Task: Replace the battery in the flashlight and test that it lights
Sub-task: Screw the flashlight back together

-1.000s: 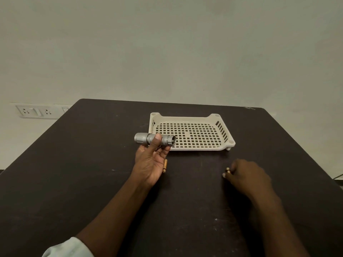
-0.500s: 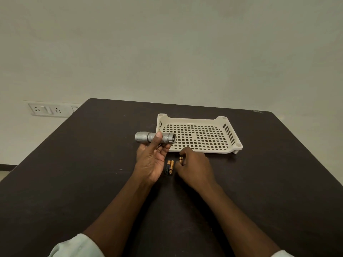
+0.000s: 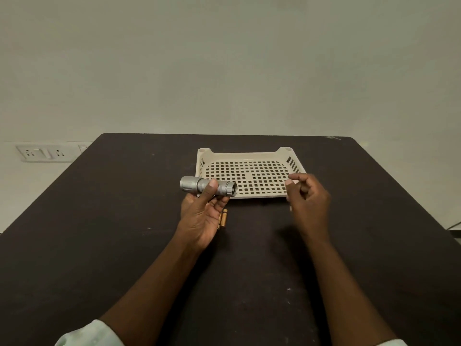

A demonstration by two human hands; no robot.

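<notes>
Your left hand [image 3: 202,216] gripped the flashlight [image 3: 208,186] sideways, open end toward your right hand [image 3: 308,196]. I could not tell if those curled fingers [image 3: 290,182] held anything. Batteries [image 3: 222,218] lay below the flashlight.

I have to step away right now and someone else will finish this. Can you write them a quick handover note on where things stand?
Left hand: holds the silver flashlight level above the table, its open end facing the tray.
Right hand: raised by the tray's right corner, fingers loosely curled; whether it holds anything cannot be told.
Batteries: lying on the table just right of the left palm, partly hidden by it.
Done: the flashlight's end is open.
Left: load the battery, close the end, switch on and check for light.
</notes>
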